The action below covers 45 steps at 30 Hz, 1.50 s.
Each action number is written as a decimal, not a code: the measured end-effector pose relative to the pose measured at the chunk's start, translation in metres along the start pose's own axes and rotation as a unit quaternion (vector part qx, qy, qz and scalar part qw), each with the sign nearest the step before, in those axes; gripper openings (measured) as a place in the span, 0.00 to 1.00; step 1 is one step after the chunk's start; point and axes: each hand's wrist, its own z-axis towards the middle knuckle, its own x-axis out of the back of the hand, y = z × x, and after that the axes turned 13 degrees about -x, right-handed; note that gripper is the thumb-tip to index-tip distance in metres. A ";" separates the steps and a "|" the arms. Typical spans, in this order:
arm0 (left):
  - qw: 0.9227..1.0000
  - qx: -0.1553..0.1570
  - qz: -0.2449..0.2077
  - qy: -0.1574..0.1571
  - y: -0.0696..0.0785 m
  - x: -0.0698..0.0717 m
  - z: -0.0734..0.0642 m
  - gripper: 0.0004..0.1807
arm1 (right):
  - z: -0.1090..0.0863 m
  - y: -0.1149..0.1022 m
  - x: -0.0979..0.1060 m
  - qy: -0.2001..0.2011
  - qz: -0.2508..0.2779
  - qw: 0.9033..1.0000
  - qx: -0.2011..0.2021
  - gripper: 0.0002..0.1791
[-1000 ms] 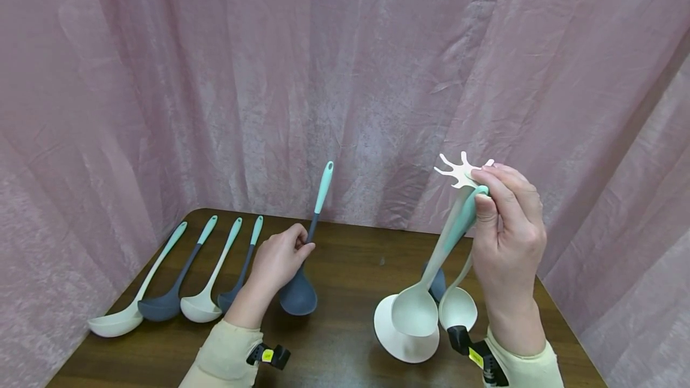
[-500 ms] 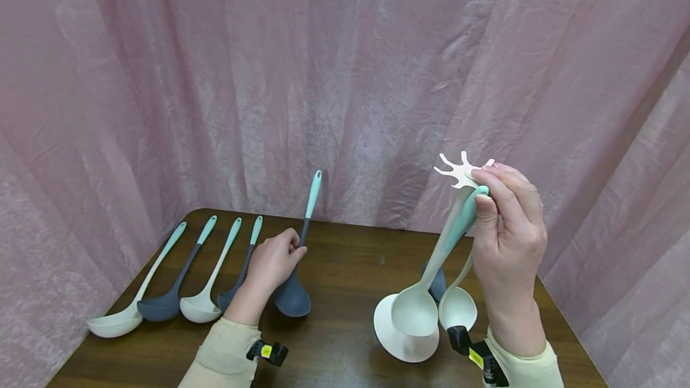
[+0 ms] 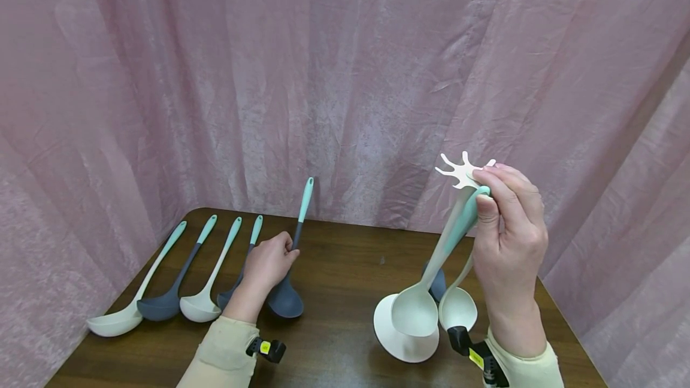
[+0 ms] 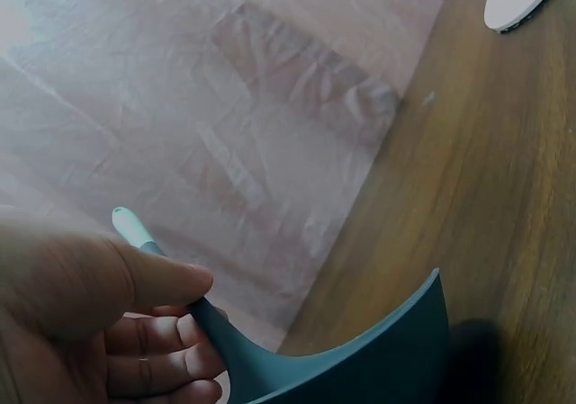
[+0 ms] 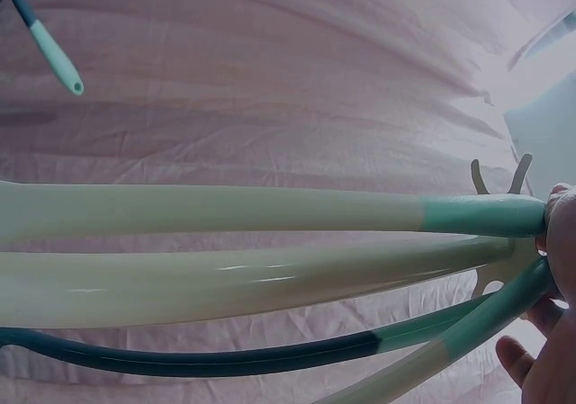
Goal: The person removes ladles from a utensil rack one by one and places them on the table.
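My left hand [image 3: 269, 259] pinches the shaft of a dark blue ladle [image 3: 286, 301] with a mint handle, tilted with its handle end up. In the left wrist view, thumb and fingers close on the shaft of this ladle [image 4: 360, 359]. My right hand [image 3: 509, 226] grips the top of a white utensil stand [image 3: 460, 171] with branching hooks, by the mint handle end of a hanging white ladle [image 3: 414, 316]. A second white ladle [image 3: 458, 309] and a dark ladle [image 3: 438, 285], partly hidden, also hang there. The right wrist view shows their mint handle ends [image 5: 486, 215] against my fingers.
On the left of the brown table [image 3: 345, 340] several ladles lie in a row: a white ladle [image 3: 115, 322], a dark ladle [image 3: 162, 307], another white ladle [image 3: 200, 307] and another dark ladle [image 3: 256, 232], partly behind my left hand. A pink curtain [image 3: 345, 76] stands behind.
My left hand has moved left with the dark blue ladle, closer to the row of ladles, and the handle end has come down a little. My right hand and the stand stay put.
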 end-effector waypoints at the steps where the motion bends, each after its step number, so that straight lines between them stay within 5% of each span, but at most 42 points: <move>1: 1.000 0.003 0.001 -0.002 -0.002 -0.001 0.000 0.12 | 0.000 0.000 0.000 0.000 0.000 1.000 0.000 0.26; 45: 0.994 0.071 0.032 -0.082 -0.034 -0.003 -0.002 0.13 | 0.000 0.000 -0.002 0.006 0.006 1.000 0.000 0.27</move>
